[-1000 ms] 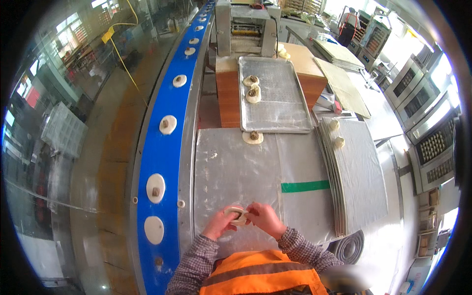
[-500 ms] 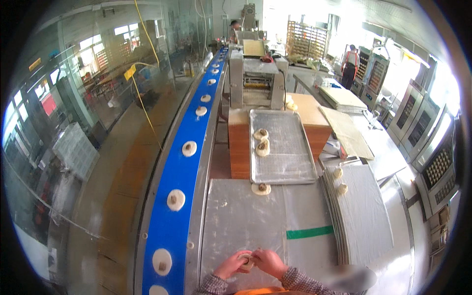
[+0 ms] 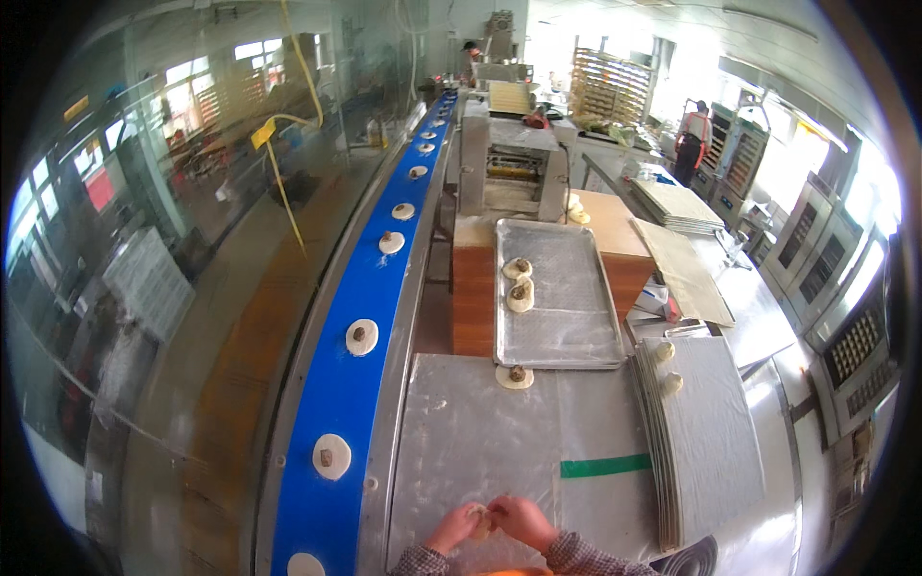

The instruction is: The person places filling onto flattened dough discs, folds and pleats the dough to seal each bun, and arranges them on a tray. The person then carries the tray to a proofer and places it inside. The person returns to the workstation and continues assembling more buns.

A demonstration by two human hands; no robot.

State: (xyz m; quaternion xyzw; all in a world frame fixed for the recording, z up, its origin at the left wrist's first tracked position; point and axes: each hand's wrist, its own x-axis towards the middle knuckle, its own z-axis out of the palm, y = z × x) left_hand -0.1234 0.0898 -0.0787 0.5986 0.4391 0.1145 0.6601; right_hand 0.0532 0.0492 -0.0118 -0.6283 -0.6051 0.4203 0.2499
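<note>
Low in the view, a small pale piece of dough [image 3: 481,528] sits between my hands above the metal table. My left hand [image 3: 455,528] is closed round its left side. My right hand [image 3: 524,521] pinches its upper edge, fingertips pressed together. The dough's top is mostly hidden by my fingers. To the left, flat dough rounds [image 3: 331,457] with brown lumps of filling ride on a blue conveyor belt [image 3: 317,509]. Ahead, another filled dough round [image 3: 515,377] lies at the near edge of a metal tray, and two more filled rounds [image 3: 520,294] overlap on it.
The metal tray [image 3: 567,331] rests across a wooden cabinet and the table [image 3: 451,432]. At right, a stack of cloth-covered boards [image 3: 715,432] bears two closed dough balls [image 3: 670,384]. A dough machine [image 3: 514,163] stands beyond; a person [image 3: 691,139] stands near ovens at far right.
The dough rounds on the belt have come nearer to me. My fingers have closed further over the dough, hiding the filling that showed before. The whole view has shifted slightly.
</note>
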